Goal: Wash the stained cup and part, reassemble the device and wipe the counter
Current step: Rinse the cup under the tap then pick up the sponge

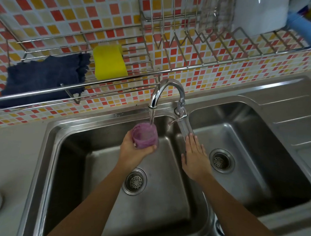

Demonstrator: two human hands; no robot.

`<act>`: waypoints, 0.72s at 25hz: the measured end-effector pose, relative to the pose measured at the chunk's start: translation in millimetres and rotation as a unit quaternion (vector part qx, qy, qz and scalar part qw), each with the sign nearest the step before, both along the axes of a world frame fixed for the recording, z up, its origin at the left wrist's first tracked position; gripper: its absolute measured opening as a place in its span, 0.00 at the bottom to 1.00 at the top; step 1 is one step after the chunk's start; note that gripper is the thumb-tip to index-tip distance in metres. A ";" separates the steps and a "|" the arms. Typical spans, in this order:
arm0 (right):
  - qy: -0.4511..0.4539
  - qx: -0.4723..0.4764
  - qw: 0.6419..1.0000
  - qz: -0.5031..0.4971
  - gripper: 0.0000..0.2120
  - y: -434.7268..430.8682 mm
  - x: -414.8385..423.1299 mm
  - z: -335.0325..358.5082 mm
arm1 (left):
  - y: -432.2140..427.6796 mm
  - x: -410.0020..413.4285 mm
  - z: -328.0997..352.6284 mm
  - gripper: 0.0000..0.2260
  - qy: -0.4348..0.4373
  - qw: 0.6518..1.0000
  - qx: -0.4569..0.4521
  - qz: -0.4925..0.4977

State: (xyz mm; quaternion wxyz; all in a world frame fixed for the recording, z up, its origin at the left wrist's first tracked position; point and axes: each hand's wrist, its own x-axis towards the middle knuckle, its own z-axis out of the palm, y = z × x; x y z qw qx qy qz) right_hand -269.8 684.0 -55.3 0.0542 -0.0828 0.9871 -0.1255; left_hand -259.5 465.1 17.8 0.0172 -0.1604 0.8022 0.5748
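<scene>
Left hand [132, 148]: reaches in from the near edge over the left basin [76, 150] of a stainless-steel double sink, forearm angled up and to the right. The fingers and thumb are curled round a clear, purple-stained cup [144, 135], gripping it from below and from the near side.

Cup: held above the left basin, directly under the spout of the curved chrome tap [170, 88]. The mouth faces up and the long axis is near upright, leaning slightly. A thin stream of water [152, 116] falls inside the far rim.

Right hand [195, 158]: palm down over the ridge between the basins. The fingers are straight and close together, holding nothing, with the thumb spread to the left. The fingertips lie at the near end of the long chrome lever handle [185, 126].

Right basin [256, 139]: beside the right hand, with a round drain strainer [221, 160].

Behind: a wire dish rack [206, 54] on a wall of red, orange and yellow mosaic tiles [66, 12] holds a yellow rectangular sponge [109, 63] just beside a dark blue folded cloth [43, 77].
</scene>
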 end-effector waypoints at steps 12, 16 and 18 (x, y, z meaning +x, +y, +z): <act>0.032 -0.030 0.999 0.005 0.31 1.2 -1.2 -5.2 | 0.5 -5.0 3.9 0.36 -0.016 1.000 -0.012 -0.021; 0.025 -0.030 0.999 0.002 0.31 1.1 -1.1 -5.8 | 3.9 -3.2 4.2 0.37 -0.011 1.000 -0.008 -0.010; 0.027 -0.030 0.999 0.003 0.31 1.3 -1.1 -5.1 | 5.3 -2.7 4.8 0.36 -0.013 1.000 -0.002 -0.006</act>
